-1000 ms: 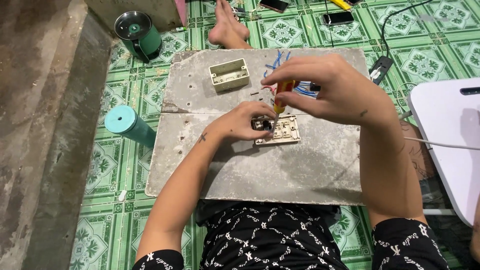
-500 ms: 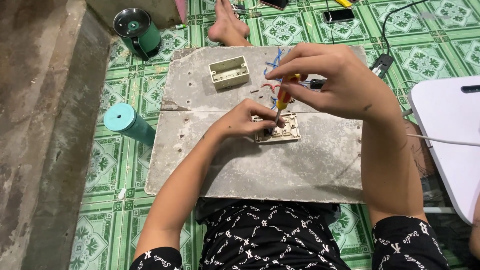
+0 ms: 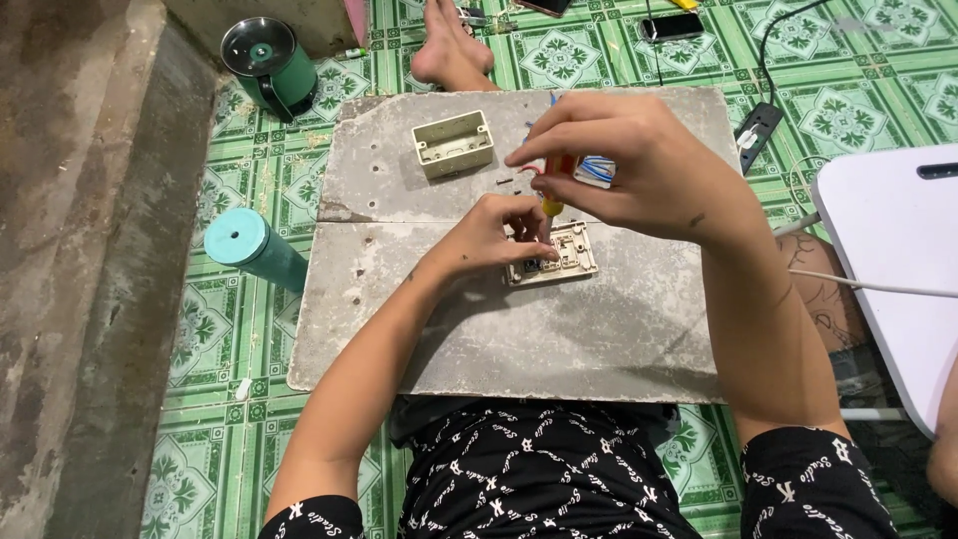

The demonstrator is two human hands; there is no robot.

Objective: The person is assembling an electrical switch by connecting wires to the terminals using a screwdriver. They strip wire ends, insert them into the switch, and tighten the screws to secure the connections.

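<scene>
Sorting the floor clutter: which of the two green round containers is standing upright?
The dark green jug with a handle near the wall; the teal cylinder lies tipped beside the slab.

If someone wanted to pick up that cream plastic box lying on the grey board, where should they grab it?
Probably from above, pinching the two long walls of the cream box. It lies open side up on the grey board, apart from both hands, so its rim is exposed; its flat bottom gives no grip from the sides.

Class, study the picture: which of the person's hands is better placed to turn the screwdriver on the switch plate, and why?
Probably the right hand: it already grips the screwdriver upright over the switch plate. The left hand rests on the plate's edge, steadying it on the grey board.
</scene>
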